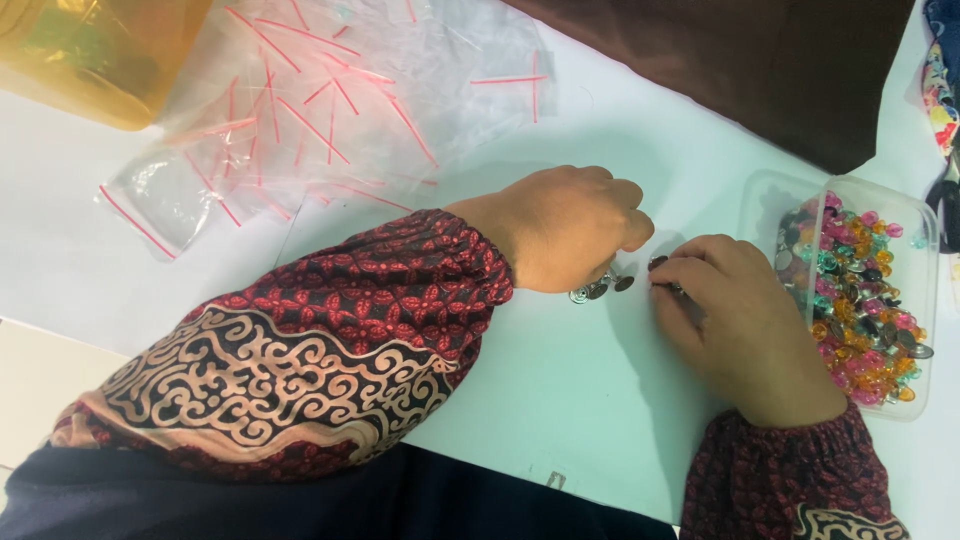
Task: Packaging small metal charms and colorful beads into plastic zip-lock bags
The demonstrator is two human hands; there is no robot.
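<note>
My left hand (565, 228) and right hand (730, 320) pinch small metal charms (598, 290), strung left-right across the surface (560, 390), I think.

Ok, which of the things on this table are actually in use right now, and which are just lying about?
In use:
left hand
right hand
small metal buttons under the fingers
clear tray of coloured beads beside the right hand

Lying about:
clear bags with red strips
yellow container
brown cloth
</note>
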